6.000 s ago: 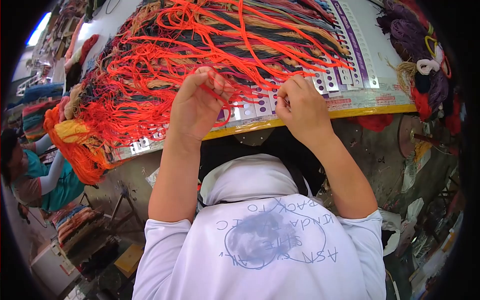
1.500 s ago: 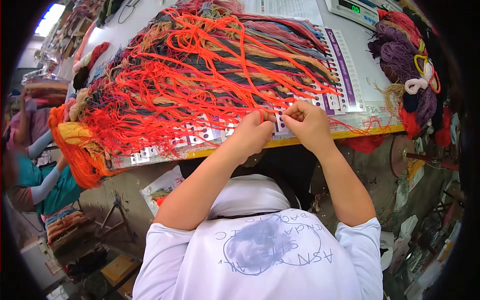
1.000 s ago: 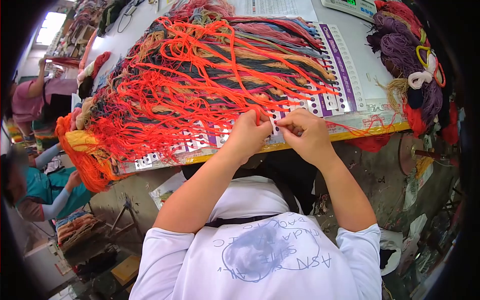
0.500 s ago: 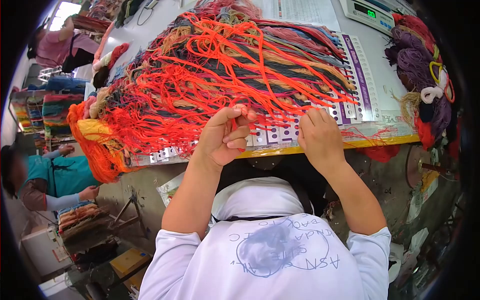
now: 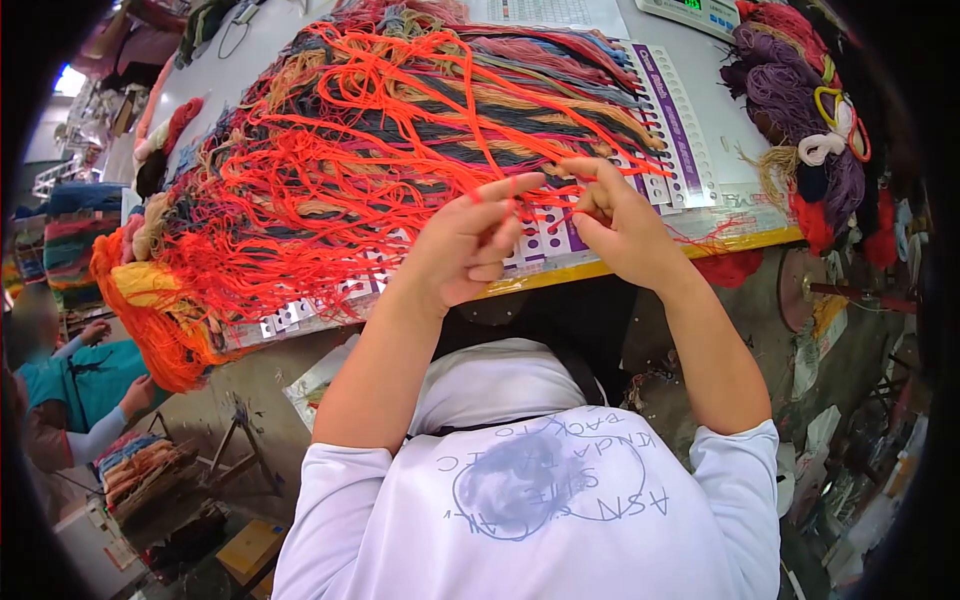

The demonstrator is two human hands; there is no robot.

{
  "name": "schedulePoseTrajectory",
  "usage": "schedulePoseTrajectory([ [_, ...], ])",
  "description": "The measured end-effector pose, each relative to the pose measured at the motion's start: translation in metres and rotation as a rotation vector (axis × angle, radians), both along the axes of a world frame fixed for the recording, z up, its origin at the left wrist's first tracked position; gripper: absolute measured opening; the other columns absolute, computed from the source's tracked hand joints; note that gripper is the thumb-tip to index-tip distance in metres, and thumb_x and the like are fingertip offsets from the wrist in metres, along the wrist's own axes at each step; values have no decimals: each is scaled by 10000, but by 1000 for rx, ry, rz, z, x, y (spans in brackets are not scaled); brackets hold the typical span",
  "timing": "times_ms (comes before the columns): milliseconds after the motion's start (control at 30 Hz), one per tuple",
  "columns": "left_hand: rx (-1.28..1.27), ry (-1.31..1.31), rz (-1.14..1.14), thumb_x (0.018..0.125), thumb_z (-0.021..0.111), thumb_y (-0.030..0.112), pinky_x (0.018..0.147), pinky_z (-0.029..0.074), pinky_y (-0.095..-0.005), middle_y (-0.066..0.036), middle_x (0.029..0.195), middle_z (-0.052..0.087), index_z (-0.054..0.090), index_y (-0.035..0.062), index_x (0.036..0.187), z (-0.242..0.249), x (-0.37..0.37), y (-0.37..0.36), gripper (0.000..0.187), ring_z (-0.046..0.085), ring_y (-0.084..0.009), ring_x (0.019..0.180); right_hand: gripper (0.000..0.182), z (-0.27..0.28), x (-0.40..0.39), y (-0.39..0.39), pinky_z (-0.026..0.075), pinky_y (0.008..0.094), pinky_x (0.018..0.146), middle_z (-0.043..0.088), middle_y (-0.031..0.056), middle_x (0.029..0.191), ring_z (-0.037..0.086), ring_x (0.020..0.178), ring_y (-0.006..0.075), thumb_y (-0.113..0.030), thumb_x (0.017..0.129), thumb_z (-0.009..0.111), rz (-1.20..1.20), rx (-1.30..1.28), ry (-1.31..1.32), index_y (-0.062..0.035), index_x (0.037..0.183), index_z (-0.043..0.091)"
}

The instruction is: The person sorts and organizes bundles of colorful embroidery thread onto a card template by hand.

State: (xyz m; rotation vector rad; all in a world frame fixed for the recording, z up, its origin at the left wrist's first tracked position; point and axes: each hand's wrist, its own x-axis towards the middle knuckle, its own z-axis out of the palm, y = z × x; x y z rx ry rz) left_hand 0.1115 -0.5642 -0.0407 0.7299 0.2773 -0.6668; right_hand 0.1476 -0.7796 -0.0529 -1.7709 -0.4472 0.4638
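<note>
Strands of bright orange-red yarn (image 5: 470, 85) lie over a thick spread of dark, tan and pink yarn on punched white and purple cards (image 5: 675, 125). At the near edge of the cards, my left hand (image 5: 468, 245) has its index finger stretched out with an orange-red strand round it, the other fingers curled. My right hand (image 5: 628, 228) faces it, index finger reaching left and thumb bent beneath. Thin orange-red strands run between the two hands; the exact grip of the right fingertips is hard to make out.
A yellow-taped table edge (image 5: 745, 240) runs in front of me. Purple and red yarn bundles (image 5: 785, 95) lie at the right near a digital scale (image 5: 690, 12). Orange yarn (image 5: 140, 320) hangs over the left corner. A person in teal (image 5: 90, 385) is at the left.
My left index finger has straightened out toward the right hand. My right hand has turned and opened its index finger and thumb, and the hands are closer together. The view has shifted.
</note>
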Motion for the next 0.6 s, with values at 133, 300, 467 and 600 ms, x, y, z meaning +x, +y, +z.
schedulePoseTrajectory([
  [133, 358, -102, -143, 925, 507, 123, 364, 266, -207, 11, 591, 524, 551, 37, 1212, -6, 1, -29, 302, 387, -35, 435, 431, 8, -2, 7, 412, 255, 603, 486, 42, 698, 470, 617, 107, 23, 814, 510, 16, 142, -72, -8, 1237, 432],
  [300, 790, -201, 78, 886, 592, 196, 413, 323, -204, 10, 629, 560, 646, 58, 895, -2, -1, -5, 149, 390, -28, 461, 363, -30, 0, 0, 460, 353, 631, 567, 98, 733, 577, 672, 254, -21, 800, 526, -22, -189, -289, -26, 1161, 494],
  [467, 267, 7, 415, 908, 493, 114, 305, 242, -181, -14, 690, 515, 551, 63, 852, 28, -7, 109, 96, 309, -41, 399, 320, -34, -6, 3, 469, 398, 674, 588, 124, 789, 587, 733, 305, -50, 785, 580, -101, -246, -468, -26, 1099, 525],
  [600, 172, -79, 495, 925, 457, 110, 315, 229, -164, -40, 783, 545, 533, 53, 877, 60, 6, 203, 106, 291, -37, 400, 324, -30, -11, 8, 482, 415, 679, 607, 137, 833, 604, 759, 317, -69, 775, 586, -119, -318, -539, -21, 1092, 537],
])
